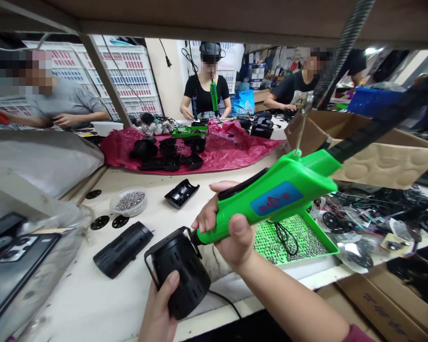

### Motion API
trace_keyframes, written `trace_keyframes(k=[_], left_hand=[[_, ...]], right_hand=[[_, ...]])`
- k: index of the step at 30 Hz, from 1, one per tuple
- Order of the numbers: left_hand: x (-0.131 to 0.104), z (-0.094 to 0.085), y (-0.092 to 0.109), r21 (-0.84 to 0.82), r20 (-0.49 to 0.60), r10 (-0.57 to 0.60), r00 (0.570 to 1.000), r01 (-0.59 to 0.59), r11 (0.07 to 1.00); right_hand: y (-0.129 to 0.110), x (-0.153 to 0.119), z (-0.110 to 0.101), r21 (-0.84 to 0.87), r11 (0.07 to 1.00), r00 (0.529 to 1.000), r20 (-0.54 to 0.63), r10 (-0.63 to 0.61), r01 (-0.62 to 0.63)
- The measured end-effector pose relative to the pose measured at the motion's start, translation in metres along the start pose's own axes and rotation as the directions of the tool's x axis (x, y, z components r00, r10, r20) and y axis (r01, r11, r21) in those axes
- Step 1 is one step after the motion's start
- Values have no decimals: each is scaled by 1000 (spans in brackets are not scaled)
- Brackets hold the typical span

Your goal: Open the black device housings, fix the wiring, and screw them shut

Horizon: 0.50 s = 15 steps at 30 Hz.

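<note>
The black cylindrical housing [180, 273] sits at the near edge of the counter [92, 294], tilted, with the left hand [160, 308] wrapped around its lower side, thumb pressed on the ribbed wall. The right hand [228, 232] is closed tight around the grip of a green electric screwdriver [271, 199], whose tip meets the top rim of the housing. A black cord and a metal hook run up from the screwdriver's rear toward the overhead shelf.

Just right of the housing, partly behind the right hand, a green tray [306, 240] holds a spread of small screws with a loop of black wire lying on them. Beyond the tray lies a tangle of wires, round discs and small circuit boards [364, 228]. Left of the housing lies a black half-shell cover [123, 249]. Farther back and left of the housing, a clear round bowl [129, 202] is filled with small metal screws, with three black discs [105, 219] beside it. Behind the housing lies another black shell part [181, 193].

Well behind the housing, a red plastic sheet [228, 152] carries more black parts. An open cardboard box [374, 152] stands to the right of it. Three other people sit at the far side of the counter.
</note>
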<state>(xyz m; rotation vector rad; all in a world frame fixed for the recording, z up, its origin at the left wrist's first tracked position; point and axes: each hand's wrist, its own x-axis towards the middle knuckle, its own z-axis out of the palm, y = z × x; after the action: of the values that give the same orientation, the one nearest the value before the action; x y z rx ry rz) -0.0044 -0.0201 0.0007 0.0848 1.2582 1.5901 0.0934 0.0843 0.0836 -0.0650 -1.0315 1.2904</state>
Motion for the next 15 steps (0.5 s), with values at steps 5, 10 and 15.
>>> trace_keyframes(k=[5, 10, 15], left_hand=[[6, -3, 4, -137, 19, -64, 998, 66, 988], [10, -7, 1, -166, -45, -70, 996, 62, 984], [-1, 8, -3, 39, 27, 96, 995, -97, 995]], right_hand=[[0, -2, 4, -9, 1000, 999, 32, -12, 13], [-28, 0, -3, -98, 989, 993, -32, -117, 113], [-50, -5, 4, -141, 986, 994, -47, -99, 91]])
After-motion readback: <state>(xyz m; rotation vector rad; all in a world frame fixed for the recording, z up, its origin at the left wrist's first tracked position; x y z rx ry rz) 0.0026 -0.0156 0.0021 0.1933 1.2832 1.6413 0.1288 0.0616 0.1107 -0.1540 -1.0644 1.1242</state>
